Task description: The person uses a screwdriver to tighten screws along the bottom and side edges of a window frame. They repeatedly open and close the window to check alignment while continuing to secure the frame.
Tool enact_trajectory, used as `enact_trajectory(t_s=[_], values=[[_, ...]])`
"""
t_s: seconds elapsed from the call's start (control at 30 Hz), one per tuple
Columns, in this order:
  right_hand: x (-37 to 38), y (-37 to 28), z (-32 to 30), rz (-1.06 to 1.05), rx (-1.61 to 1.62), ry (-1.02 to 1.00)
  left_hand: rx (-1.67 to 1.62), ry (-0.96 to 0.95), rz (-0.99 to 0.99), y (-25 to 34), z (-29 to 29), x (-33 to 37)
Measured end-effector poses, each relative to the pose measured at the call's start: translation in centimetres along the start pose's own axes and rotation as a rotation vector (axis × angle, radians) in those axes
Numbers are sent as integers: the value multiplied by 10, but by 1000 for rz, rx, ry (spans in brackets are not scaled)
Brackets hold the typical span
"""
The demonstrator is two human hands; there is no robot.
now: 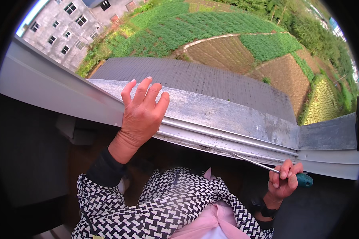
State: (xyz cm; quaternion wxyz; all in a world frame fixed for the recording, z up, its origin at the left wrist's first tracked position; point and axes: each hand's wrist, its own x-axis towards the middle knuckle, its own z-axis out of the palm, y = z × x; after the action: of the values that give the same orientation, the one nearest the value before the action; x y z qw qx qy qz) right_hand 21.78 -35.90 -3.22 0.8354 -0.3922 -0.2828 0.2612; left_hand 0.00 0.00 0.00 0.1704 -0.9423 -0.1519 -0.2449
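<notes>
A screwdriver with a dark green handle and a thin metal shaft is gripped in my right hand. Its shaft slants up to the left, and the tip meets the near part of the window track. Dark dirt specks lie along the grooves near the tip. My left hand is at the window frame, left of the tip, fingers spread and bent over the outer metal sill. Nothing shows in that hand. Its palm side is hidden.
A white frame piece rises along the left. Beyond the sill lies a dark ribbed roof, with green fields and a grey building farther off and below. A grey upright panel bounds the sill at the right.
</notes>
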Motion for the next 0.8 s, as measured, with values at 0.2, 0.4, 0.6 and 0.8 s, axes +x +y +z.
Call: enact_trajectory(t_s=[0.2, 0.4, 0.6, 0.8], values=[[-14, 4, -16, -36, 132, 55, -992, -52, -91, -6, -36, -20], [4, 15, -22, 71, 224, -72, -1120, -384, -39, 50, -30, -101], [16, 2, -28, 52, 138, -64, -797, -124, -162, 64, -13, -105], [17, 8, -11, 58, 78, -66, -621, -116, -51, 57, -4, -47]])
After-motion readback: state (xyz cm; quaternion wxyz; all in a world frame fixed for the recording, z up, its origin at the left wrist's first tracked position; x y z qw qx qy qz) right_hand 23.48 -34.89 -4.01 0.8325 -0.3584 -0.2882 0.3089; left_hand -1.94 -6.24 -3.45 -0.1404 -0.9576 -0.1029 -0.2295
